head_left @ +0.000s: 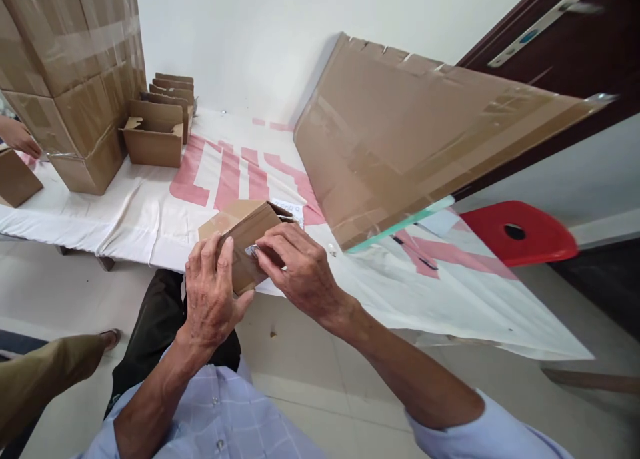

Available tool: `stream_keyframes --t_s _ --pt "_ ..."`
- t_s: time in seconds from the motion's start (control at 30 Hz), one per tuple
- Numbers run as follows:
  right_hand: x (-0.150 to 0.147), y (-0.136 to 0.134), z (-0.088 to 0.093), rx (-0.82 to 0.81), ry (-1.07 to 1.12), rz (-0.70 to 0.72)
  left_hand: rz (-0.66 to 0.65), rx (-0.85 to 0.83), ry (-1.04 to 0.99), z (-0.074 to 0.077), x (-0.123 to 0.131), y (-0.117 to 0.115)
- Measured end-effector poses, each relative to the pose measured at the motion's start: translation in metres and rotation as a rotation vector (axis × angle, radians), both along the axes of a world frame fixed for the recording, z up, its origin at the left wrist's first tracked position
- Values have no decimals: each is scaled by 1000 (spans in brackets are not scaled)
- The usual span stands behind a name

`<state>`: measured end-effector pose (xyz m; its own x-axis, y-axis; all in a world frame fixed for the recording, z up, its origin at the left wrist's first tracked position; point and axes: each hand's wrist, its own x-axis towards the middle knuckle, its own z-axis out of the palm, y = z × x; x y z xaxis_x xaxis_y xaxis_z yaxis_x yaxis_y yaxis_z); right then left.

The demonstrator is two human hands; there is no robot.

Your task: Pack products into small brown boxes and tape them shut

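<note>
A small brown cardboard box [249, 227] sits tilted at the table's front edge, before my body. My left hand [213, 289] grips its near left side, fingers over the top and thumb along the lower edge. My right hand [300, 265] is pinched at the box's right face, thumb and forefinger on a small white label [251, 249]. How much of the label is stuck down is hidden by the fingertips. Behind the box lies a printed white sheet [287, 211], partly covered by it.
Taped cartons [75, 65] are stacked at the left, beside several open small boxes [153, 142]. A large cardboard sheet [400, 132] leans at the right. A dark pen-like item [417, 253] lies near a red stool [520, 235]. Another person's hand [20, 137] shows far left.
</note>
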<state>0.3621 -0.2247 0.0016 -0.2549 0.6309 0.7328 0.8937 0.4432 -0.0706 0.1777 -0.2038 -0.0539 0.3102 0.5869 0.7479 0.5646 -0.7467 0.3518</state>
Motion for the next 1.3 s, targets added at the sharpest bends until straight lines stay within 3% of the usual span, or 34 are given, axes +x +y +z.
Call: stream_keyframes --t_s 0.43,0.97,1.3 --pt "0 4 9 -24 -118 -12 15 -13 13 1 -3 -1" --pt "1 11 29 -151 -524 -53 -4 -36 26 -1 -2 0" --pt "0 16 29 -132 -590 -57 7 -70 34 -2 -1 -2"
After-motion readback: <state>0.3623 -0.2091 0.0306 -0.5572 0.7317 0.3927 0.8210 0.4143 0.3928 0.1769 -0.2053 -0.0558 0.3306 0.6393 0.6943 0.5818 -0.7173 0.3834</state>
